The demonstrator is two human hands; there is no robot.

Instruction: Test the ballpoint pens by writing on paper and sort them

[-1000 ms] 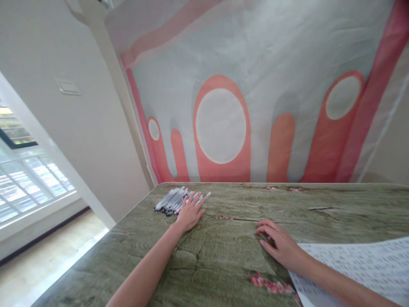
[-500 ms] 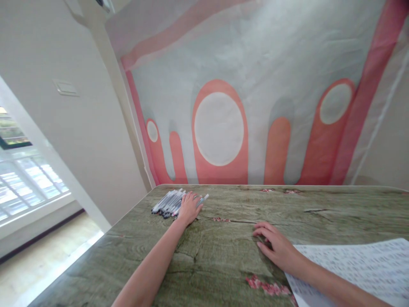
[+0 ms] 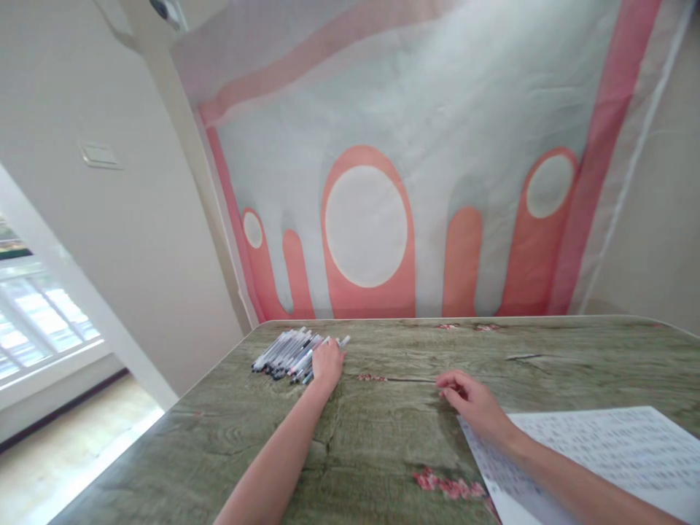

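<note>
Left grip (image 3: 328,362) at pens (image 3: 287,350), paper (image 3: 612,437) apart

Left forearm (image 3: 284,456), nearer the surface's (image 3: 377,423) left edge — bare along its visible length, slender, narrowing evenly to the wrist. Left hand (image 3: 328,362) bare, small; fingers mostly hidden. Right forearm (image 3: 569,477) — also bare, smooth-contoured, tapering. Right hand (image 3: 473,401) bare, slim-fingered; nail detail too small to tell.

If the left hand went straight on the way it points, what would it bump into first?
Probably the pens, right by the left hand, though depth is hard to judge where it covers them.
</note>
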